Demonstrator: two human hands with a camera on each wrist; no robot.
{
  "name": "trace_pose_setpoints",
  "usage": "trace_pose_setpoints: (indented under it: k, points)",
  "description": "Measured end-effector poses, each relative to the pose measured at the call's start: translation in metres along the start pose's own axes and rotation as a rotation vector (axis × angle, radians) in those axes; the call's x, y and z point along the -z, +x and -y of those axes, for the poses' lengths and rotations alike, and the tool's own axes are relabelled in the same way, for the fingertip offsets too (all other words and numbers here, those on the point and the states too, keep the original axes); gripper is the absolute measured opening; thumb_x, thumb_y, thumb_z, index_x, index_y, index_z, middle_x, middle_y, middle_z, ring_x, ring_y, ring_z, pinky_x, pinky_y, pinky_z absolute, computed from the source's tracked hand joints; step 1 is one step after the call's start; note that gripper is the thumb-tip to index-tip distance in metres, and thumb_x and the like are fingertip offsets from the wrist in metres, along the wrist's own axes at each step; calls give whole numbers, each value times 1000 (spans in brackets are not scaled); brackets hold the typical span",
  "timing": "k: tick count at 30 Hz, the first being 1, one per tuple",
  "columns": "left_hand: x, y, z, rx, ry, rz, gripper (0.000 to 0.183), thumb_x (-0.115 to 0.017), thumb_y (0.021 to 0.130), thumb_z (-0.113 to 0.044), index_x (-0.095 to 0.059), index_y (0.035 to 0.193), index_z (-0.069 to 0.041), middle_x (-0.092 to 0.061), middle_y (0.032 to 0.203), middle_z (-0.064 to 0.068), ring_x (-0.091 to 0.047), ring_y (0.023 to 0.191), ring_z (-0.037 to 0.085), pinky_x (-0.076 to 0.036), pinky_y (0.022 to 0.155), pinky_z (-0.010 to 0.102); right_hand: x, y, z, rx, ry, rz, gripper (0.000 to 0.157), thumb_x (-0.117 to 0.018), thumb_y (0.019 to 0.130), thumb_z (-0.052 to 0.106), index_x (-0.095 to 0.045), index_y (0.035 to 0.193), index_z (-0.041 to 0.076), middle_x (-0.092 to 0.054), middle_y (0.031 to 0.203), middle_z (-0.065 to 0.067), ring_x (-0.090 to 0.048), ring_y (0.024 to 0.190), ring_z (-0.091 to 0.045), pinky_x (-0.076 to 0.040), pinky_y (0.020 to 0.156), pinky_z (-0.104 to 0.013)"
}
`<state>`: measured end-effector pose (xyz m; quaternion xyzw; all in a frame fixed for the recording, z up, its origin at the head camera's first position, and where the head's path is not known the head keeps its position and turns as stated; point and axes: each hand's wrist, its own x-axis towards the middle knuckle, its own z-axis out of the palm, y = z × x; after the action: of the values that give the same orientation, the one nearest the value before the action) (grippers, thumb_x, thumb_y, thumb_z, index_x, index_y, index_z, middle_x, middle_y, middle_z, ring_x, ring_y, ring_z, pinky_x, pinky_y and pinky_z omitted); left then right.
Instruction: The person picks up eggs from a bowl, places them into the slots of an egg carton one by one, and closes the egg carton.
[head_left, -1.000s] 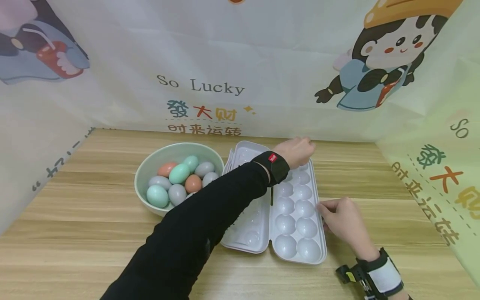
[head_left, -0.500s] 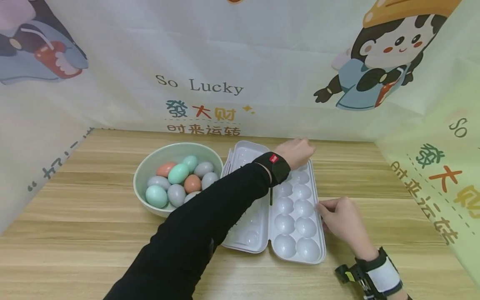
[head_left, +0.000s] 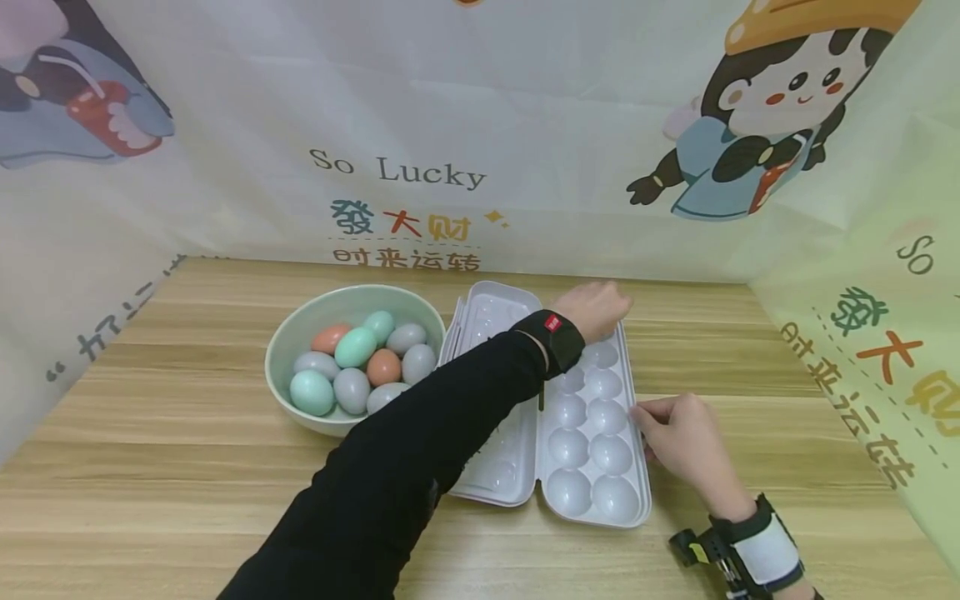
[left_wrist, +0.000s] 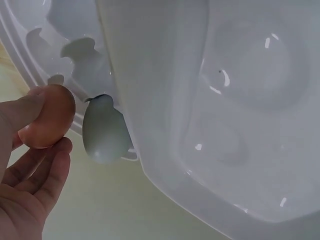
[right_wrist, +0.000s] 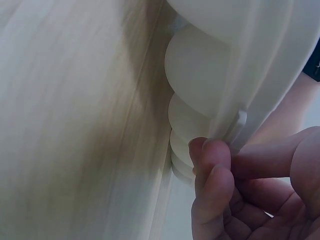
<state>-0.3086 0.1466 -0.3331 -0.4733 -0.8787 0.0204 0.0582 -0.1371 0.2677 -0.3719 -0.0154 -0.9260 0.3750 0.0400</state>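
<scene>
In the head view, my left hand (head_left: 596, 310) reaches across to the far end of a white plastic egg tray (head_left: 591, 400). The left wrist view shows it pinching a brown egg (left_wrist: 57, 112) between thumb and fingers. A pale green egg (left_wrist: 105, 131) sits in a cup right beside that egg. The tray's lid (head_left: 504, 467) lies folded back on the left, partly covered by my sleeve. At the tray's right side, my right hand (head_left: 686, 442) pinches the rim, as the right wrist view shows; rounded cup undersides (right_wrist: 197, 70) bulge below the rim.
A light green bowl (head_left: 279, 358) stands left of the tray, holding several eggs in green, grey and brown. Everything rests on a wood-grain table (head_left: 172, 467). A printed cloth (head_left: 555, 125) hangs behind and along both sides.
My left forearm and wrist have shifted slightly right and nearer, so a bit more of the eggs in the bowl shows. The right hand keeps its hold on the tray rim.
</scene>
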Motion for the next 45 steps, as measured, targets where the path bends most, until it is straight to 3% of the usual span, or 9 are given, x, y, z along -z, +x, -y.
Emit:
trace_pose_setpoints:
  k: [5,6,12,13,24,45]
  points:
    - [-2,2,-1,3,27,25,20,-54,97,-1,-68,109,-6,-66,99,5,-62,90,15,-50,76,28,0,0,0,8,1,-1,18,-63,93,4,-74,100,-9,-65,63,-7,-57,49,-16,-44,44,-26]
    - [-9,6,1,-1,29,5,19,-55,95,0,-69,107,-7,-66,98,5,-62,89,16,-51,75,28,0,0,0,10,3,-2,19,-63,93,4,-73,100,-9,-65,63,-7,-57,49,-17,-44,44,-26]
    - [-9,7,-1,23,43,-16,20,-56,93,1,-70,105,-7,-68,99,6,-64,91,19,-53,75,31,1,1,-1,12,12,-6,19,-63,93,5,-73,100,-10,-67,67,-9,-59,50,-18,-46,44,-27]
    - [-3,3,-3,34,46,3,21,-55,95,1,-70,108,-7,-68,102,6,-65,93,19,-53,77,32,1,1,-1,11,12,-5,19,-63,93,5,-73,100,-10,-66,66,-9,-59,50,-18,-46,44,-27]
    - [-4,3,-8,84,84,11,23,-56,94,-2,-72,105,-13,-69,104,2,-65,94,19,-55,74,36,1,0,-2,8,1,-10,19,-63,93,5,-74,100,-9,-66,64,-7,-58,49,-17,-44,43,-27]
    - [-10,7,-7,54,113,-3,21,-57,95,-3,-73,105,-14,-70,102,0,-65,88,17,-54,73,36,1,0,-3,10,3,-8,18,-63,93,4,-74,100,-9,-66,66,-8,-58,49,-16,-45,44,-27]
